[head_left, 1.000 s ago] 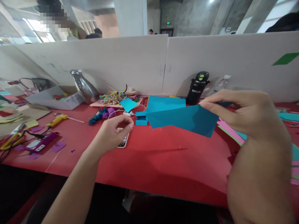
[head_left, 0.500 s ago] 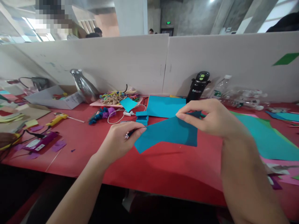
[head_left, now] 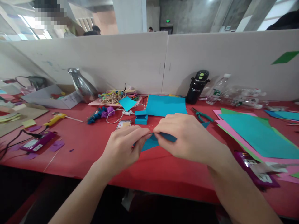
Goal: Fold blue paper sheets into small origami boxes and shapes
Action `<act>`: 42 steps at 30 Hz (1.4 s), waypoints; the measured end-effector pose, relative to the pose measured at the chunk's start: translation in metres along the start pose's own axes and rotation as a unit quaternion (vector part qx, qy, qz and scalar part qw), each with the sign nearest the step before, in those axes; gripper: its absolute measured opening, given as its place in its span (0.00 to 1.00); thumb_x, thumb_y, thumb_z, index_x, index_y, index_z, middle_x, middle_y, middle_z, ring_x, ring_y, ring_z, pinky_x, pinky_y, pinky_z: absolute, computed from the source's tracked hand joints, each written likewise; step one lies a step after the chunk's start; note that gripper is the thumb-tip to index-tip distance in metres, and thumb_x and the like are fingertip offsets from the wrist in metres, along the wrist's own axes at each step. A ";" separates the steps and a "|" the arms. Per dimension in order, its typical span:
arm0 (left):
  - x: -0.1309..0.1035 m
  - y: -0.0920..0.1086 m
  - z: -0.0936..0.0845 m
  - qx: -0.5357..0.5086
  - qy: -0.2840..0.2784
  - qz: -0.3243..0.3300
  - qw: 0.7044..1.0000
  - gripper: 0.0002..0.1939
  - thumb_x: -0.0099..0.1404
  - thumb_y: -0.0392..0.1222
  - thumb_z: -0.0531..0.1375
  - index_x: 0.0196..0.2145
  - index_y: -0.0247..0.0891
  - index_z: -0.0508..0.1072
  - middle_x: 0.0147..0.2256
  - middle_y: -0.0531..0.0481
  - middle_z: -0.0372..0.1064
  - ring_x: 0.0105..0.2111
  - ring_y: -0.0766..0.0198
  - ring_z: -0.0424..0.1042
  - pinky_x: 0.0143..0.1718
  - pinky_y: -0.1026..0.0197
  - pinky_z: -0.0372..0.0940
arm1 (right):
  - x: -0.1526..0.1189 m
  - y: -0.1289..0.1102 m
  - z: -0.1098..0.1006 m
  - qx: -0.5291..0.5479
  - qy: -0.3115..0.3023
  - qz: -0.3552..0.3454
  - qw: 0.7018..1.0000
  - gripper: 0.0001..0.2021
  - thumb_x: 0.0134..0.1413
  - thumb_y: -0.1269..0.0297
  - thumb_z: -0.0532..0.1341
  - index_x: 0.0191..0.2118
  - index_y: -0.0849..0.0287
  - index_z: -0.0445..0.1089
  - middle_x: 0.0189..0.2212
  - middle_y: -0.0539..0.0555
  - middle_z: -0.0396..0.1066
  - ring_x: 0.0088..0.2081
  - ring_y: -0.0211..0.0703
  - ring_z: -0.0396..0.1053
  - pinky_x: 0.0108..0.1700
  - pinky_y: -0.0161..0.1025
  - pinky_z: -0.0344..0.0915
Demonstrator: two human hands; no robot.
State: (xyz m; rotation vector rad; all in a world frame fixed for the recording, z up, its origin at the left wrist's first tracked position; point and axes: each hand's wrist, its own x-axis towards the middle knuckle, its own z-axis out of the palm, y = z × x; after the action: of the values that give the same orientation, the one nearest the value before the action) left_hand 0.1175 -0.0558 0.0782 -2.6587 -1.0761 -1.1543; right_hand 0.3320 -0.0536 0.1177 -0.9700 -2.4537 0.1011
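Observation:
Both my hands meet over the middle of the red table. They pinch a piece of blue paper (head_left: 149,143), which is mostly hidden behind my fingers. My left hand (head_left: 123,144) is closed on its left part with thumb and forefinger. Close beside it, my right hand (head_left: 187,137) is closed on the upper edge, and a dark blue flap of the paper sticks out under its fingers. A small folded blue paper piece (head_left: 141,118) stands just behind my hands. A phone (head_left: 123,124) lies beyond my left hand.
Pliers (head_left: 202,116) lie behind my right hand, near a flat blue sheet (head_left: 166,105). Coloured paper sheets (head_left: 254,133) and a purple device (head_left: 257,171) are on the right. A black bottle (head_left: 197,88) stands at the white partition (head_left: 105,62). A yellow glue gun (head_left: 56,119) lies left.
My right hand has moved left and down, close to my left hand. The spread blue paper is now mostly covered by my fingers. The pliers and phone have come into clearer view.

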 end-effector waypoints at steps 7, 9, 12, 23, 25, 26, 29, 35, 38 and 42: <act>0.000 -0.008 -0.010 -0.006 0.022 -0.030 0.999 0.05 0.68 0.35 0.60 0.40 0.41 0.76 0.35 0.51 0.78 0.33 0.64 0.76 0.36 0.64 0.68 | -0.009 0.015 -0.018 0.008 0.016 0.028 0.999 0.08 0.54 0.72 0.59 0.29 0.56 0.74 0.26 0.49 0.74 0.30 0.40 0.67 0.34 0.39 0.57; 0.001 -0.011 -0.014 -0.001 0.031 -0.039 0.999 0.06 0.67 0.35 0.60 0.40 0.42 0.77 0.35 0.52 0.78 0.32 0.65 0.76 0.36 0.64 0.69 | -0.011 0.021 -0.023 0.012 0.020 0.036 0.999 0.07 0.55 0.71 0.59 0.30 0.55 0.74 0.28 0.49 0.75 0.31 0.41 0.68 0.34 0.39 0.59; 0.002 -0.017 -0.019 0.017 0.046 -0.044 0.998 0.06 0.67 0.35 0.61 0.38 0.43 0.77 0.34 0.54 0.78 0.32 0.65 0.76 0.36 0.64 0.70 | -0.015 0.029 -0.030 0.021 0.024 0.045 0.998 0.07 0.58 0.67 0.60 0.31 0.53 0.75 0.30 0.49 0.77 0.32 0.44 0.70 0.34 0.41 0.63; -0.001 -0.048 -0.041 0.080 0.121 -0.111 0.983 0.02 0.65 0.41 0.64 0.36 0.44 0.79 0.34 0.55 0.79 0.33 0.63 0.76 0.36 0.61 0.70 | -0.039 0.074 -0.054 0.004 0.091 0.154 0.984 0.04 0.56 0.62 0.64 0.33 0.50 0.77 0.32 0.49 0.78 0.33 0.48 0.75 0.33 0.43 0.69; -0.001 -0.051 -0.046 0.088 0.124 -0.131 0.980 0.03 0.65 0.41 0.64 0.36 0.43 0.79 0.34 0.56 0.79 0.32 0.64 0.76 0.35 0.62 0.70 | -0.043 0.079 -0.059 -0.014 0.130 0.182 0.975 0.05 0.56 0.60 0.65 0.33 0.50 0.78 0.31 0.50 0.78 0.33 0.49 0.75 0.33 0.43 0.69; -0.001 -0.052 -0.047 0.084 0.116 -0.135 0.980 0.03 0.65 0.41 0.64 0.37 0.42 0.79 0.34 0.57 0.79 0.32 0.64 0.76 0.35 0.63 0.70 | -0.043 0.078 -0.060 -0.014 0.141 0.184 0.973 0.05 0.57 0.59 0.64 0.33 0.51 0.78 0.32 0.50 0.79 0.34 0.50 0.75 0.33 0.43 0.69; -0.001 -0.050 -0.043 0.060 0.113 -0.125 0.984 0.03 0.64 0.40 0.64 0.35 0.43 0.79 0.33 0.57 0.79 0.32 0.64 0.76 0.33 0.64 0.70 | -0.035 0.064 -0.057 0.026 0.145 0.147 0.978 0.09 0.59 0.57 0.62 0.40 0.53 0.77 0.38 0.53 0.79 0.39 0.50 0.75 0.40 0.45 0.71; -0.001 -0.051 -0.031 0.038 0.073 -0.135 0.987 0.04 0.65 0.40 0.63 0.35 0.43 0.80 0.33 0.55 0.79 0.33 0.63 0.77 0.35 0.63 0.70 | -0.010 0.044 -0.034 0.052 0.081 0.086 0.992 0.12 0.61 0.55 0.62 0.47 0.52 0.75 0.46 0.53 0.77 0.41 0.47 0.74 0.40 0.42 0.70; -0.001 -0.051 -0.030 0.021 0.049 -0.144 0.988 0.04 0.65 0.41 0.63 0.36 0.43 0.80 0.33 0.54 0.79 0.33 0.63 0.77 0.33 0.64 0.70 | -0.009 0.046 -0.030 0.055 0.064 0.076 0.994 0.10 0.64 0.60 0.58 0.36 0.54 0.76 0.36 0.50 0.78 0.34 0.42 0.73 0.35 0.38 0.66; 0.005 -0.029 -0.026 -0.009 0.027 -0.097 0.995 0.08 0.66 0.38 0.63 0.42 0.43 0.80 0.41 0.51 0.79 0.42 0.60 0.77 0.45 0.60 0.71 | -0.010 0.035 -0.025 0.045 0.055 0.047 0.996 0.07 0.64 0.64 0.59 0.37 0.54 0.75 0.36 0.50 0.77 0.36 0.42 0.72 0.38 0.38 0.64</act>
State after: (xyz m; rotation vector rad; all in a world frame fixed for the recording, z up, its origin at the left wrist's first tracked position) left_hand 0.0858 -0.0391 0.0941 -2.5662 -1.3461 -1.2634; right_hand 0.3719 -0.0363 0.1270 -1.0234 -2.2840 0.1823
